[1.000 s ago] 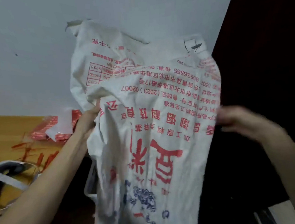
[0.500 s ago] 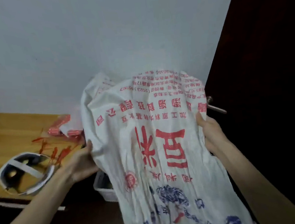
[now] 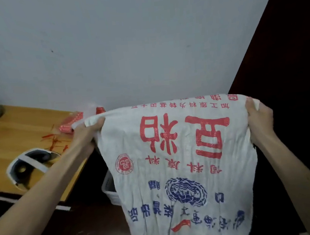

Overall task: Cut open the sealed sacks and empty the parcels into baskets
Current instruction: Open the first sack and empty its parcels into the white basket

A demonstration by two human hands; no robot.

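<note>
A white woven sack [image 3: 181, 161] with upside-down red and blue print hangs in front of me, folded over along its top edge. My left hand [image 3: 87, 133] grips the sack's upper left corner, thumb over the fold. My right hand [image 3: 260, 120] grips the upper right corner the same way. The sack hangs flat and limp between both hands. Behind its lower left edge a white plastic basket [image 3: 108, 187] shows a corner; its contents are hidden.
A wooden table [image 3: 21, 131] stands at the left with a roll of red-printed tape [image 3: 71, 122], red scraps [image 3: 52, 142] and a white-and-black headset-like device [image 3: 28, 166]. A pale wall is ahead; a dark door fills the right side.
The sack was held high and bunched; both hands have brought it down and spread its folded top edge wide, one hand at each corner.
</note>
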